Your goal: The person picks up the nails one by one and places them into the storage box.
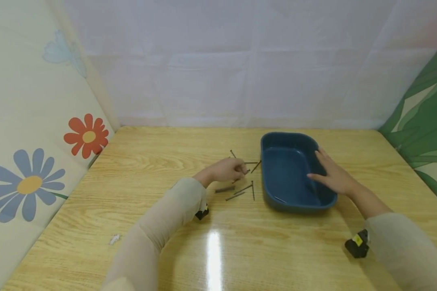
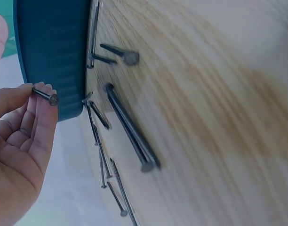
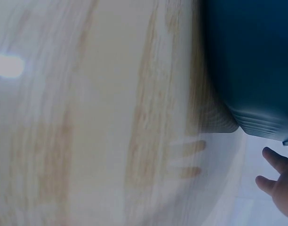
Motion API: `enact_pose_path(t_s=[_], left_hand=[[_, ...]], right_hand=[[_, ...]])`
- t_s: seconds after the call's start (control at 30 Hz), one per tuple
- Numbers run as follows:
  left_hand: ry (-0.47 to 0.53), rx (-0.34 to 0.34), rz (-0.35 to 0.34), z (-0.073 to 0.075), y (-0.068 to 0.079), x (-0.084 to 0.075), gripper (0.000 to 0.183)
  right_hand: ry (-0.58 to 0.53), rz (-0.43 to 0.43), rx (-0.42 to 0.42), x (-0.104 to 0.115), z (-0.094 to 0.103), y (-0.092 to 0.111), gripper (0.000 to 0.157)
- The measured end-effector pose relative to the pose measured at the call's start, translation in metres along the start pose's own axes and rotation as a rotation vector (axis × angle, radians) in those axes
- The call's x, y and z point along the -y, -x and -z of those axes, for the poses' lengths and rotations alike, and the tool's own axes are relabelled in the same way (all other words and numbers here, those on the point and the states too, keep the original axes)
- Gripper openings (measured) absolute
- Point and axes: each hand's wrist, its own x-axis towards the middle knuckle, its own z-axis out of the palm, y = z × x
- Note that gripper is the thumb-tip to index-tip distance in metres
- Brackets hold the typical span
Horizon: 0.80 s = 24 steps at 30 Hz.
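In the head view my left hand (image 1: pixel 227 169) is above a loose group of nails on the wooden table. Its thumb and fingertips pinch a short nail (image 2: pixel 44 95), head outward, as the left wrist view shows. Below lie several dark nails (image 2: pixel 130 127), close to the wall of a deep blue plastic basin (image 1: pixel 289 169). My right hand (image 1: pixel 331 173) holds the basin's right rim, thumb over the inside and the other fingers spread along the outside. A thin shiny piece, perhaps a nail, lies inside near the basin's front wall.
The wooden table (image 1: pixel 160 161) ends at a white cloth backdrop (image 1: pixel 211 89). A small white scrap (image 1: pixel 114 239) lies at the front left. Flower-printed panels flank the table on both sides. Light glares off the tabletop near its front.
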Motion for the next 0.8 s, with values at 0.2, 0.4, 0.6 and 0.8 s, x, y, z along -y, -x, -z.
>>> enact_pose_path(t_s=[0.2,0.4,0.6,0.8], left_hand=[[0.082,-0.005,-0.035,-0.001,-0.004,-0.007,0.020],[0.198,-0.013,-0.055,-0.002,-0.009,-0.018,0.018],[0.309,-0.013,-0.041,-0.004,-0.013,-0.027,0.012],[0.334,-0.006,-0.069,-0.005,-0.019,-0.034,0.020]], right_hand=[[0.004,0.007,-0.006,0.001,0.000,0.000,0.083],[0.009,0.005,-0.009,0.001,0.000,0.000,0.083],[0.001,0.007,-0.013,0.000,0.000,0.000,0.082],[-0.005,0.001,-0.011,0.000,-0.002,0.000,0.083]])
